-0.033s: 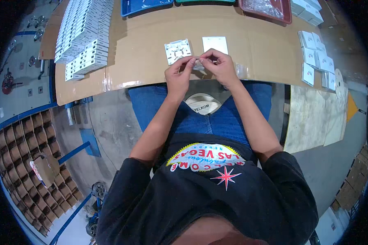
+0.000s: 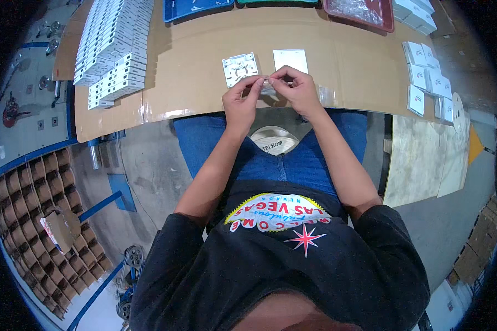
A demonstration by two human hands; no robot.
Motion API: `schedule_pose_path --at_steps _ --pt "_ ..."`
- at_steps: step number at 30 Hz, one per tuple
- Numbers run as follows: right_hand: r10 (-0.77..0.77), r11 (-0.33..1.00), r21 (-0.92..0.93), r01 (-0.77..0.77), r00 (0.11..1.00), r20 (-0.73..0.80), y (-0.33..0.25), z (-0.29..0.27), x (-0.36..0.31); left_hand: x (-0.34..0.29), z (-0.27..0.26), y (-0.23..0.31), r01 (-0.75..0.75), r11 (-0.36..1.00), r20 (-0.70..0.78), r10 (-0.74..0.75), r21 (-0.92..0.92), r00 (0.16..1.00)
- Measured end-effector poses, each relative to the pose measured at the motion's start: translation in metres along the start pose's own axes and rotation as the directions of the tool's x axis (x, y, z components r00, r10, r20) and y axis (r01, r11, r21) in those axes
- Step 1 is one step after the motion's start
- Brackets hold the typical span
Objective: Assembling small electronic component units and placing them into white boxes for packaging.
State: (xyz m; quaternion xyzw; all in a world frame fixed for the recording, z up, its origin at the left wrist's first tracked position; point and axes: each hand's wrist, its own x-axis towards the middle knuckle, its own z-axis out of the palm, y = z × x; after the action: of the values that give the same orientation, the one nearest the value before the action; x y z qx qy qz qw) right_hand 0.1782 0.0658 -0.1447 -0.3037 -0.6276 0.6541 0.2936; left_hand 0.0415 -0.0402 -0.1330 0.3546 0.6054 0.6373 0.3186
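Observation:
My left hand (image 2: 241, 105) and my right hand (image 2: 298, 92) meet over the near part of the cardboard-covered table. Thumb and fingertips of each are pinched together, tip to tip, on something small and pale, perhaps clear plastic. Its kind is too small to make out. Just beyond my left hand lies an open white square casing (image 2: 239, 67) with fittings inside. A flat white square cover (image 2: 291, 58) rests beyond my right hand, its near edge partly hidden by the fingers.
Tall stacks of white boxes (image 2: 116, 77) stand at the left. Blue (image 2: 199, 10), green (image 2: 276, 2) and red trays (image 2: 389, 22) line the far edge; the red one holds clear plastic pieces. White square units (image 2: 425, 71) are piled at the right. Below the table edge (image 2: 165, 116) are my legs.

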Motion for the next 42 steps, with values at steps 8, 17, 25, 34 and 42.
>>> schedule_pose_path --at_steps 8,17,25,34,42 --pt "-0.001 1.0 0.011 0.001 1.0 0.003 0.006 0.001 0.002 0.002 0.001 -0.003 0.05 0.999 -0.005 -0.05 0.003 0.999" --pt "0.001 0.999 0.048 -0.002 1.0 0.023 0.011 -0.003 0.002 0.004 0.002 -0.008 -0.034 0.999 0.03 0.033 0.042 0.999" --pt "0.009 1.0 -0.022 -0.008 0.999 0.039 0.007 -0.003 0.002 0.004 -0.002 -0.008 0.084 0.996 0.043 -0.083 -0.038 0.996" --pt "-0.037 0.999 -0.008 0.037 0.999 -0.002 0.014 0.001 0.004 0.008 -0.001 -0.019 0.072 0.991 0.055 -0.066 -0.111 0.996" --pt "0.004 0.999 0.044 -0.005 1.0 0.023 0.005 -0.004 0.001 0.004 -0.001 -0.01 0.119 0.983 0.093 -0.107 -0.14 0.99"
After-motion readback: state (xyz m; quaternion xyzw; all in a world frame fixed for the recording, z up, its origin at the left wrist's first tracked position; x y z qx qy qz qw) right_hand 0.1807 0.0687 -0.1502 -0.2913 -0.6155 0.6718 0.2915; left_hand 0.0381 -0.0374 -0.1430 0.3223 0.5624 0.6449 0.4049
